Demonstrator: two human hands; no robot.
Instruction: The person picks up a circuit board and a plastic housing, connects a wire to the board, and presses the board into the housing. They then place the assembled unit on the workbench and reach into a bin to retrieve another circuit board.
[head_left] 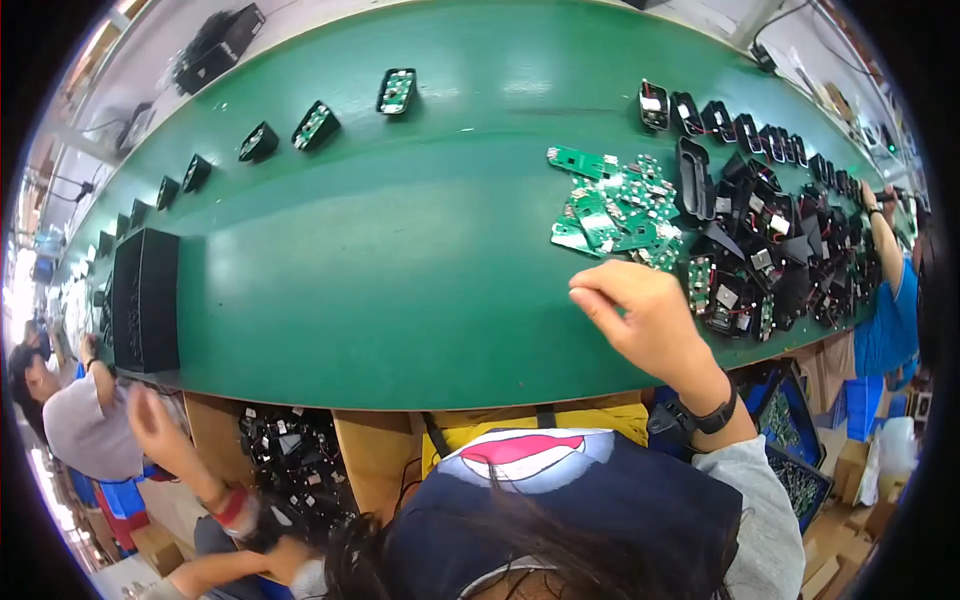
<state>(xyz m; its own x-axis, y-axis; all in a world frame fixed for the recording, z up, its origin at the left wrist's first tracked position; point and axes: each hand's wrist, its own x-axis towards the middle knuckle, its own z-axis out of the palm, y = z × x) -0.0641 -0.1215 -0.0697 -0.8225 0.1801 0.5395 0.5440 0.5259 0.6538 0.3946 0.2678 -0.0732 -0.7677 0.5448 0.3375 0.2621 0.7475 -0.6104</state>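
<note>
My right hand [645, 310], with a dark band on its wrist, hovers over the green table [400, 300] just in front of a loose pile of green circuit boards [625, 210]. Its thumb and fingers are pinched together; anything between them is too small or hidden to make out. At the lower left, beyond the table's front edge, my left hand [155, 430] reaches outward with a red band at the wrist. Motion smears its fingers. It is near a black box [146, 300] at the table's left end. Below lies an open carton [375, 450] of black parts.
Black housings with wires and boards [760, 240] are heaped at the right, beside a long black plastic tray [694, 180]. Small black housings [398, 92] stand spaced along the far side. A person in blue [885, 310] works at the right, another in grey [85, 435] at the left.
</note>
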